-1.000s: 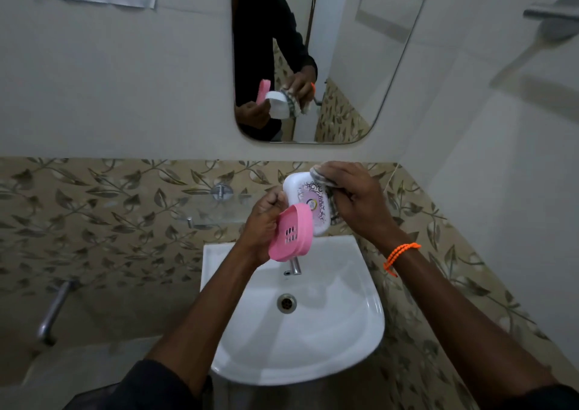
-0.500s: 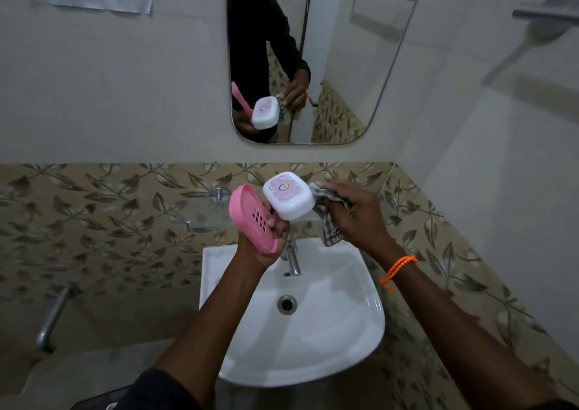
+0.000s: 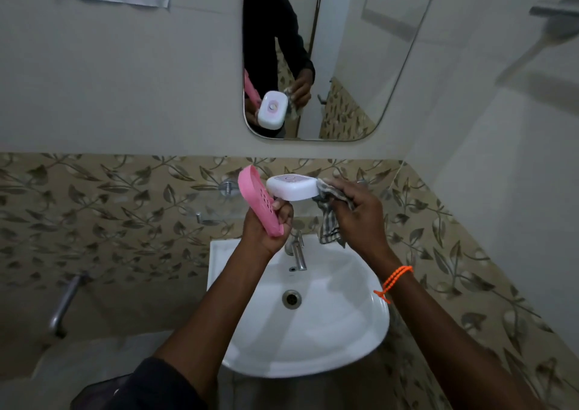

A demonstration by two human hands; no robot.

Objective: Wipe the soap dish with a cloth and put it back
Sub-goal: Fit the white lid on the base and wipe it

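The left hand [image 3: 266,221] grips the pink tray [image 3: 260,203] and the white soap dish [image 3: 293,187] together, held above the sink [image 3: 344,331], in front of the tiled wall. The right hand [image 3: 360,212] pinches the checked cloth [image 3: 329,218], pressing it against the right end of the soap dish.

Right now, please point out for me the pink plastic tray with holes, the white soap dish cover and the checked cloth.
Pink plastic tray with holes [image 3: 255,201]: head view, on its perforated face.
White soap dish cover [image 3: 293,188]: head view, on its near side wall.
Checked cloth [image 3: 329,228]: head view, on the hanging end.
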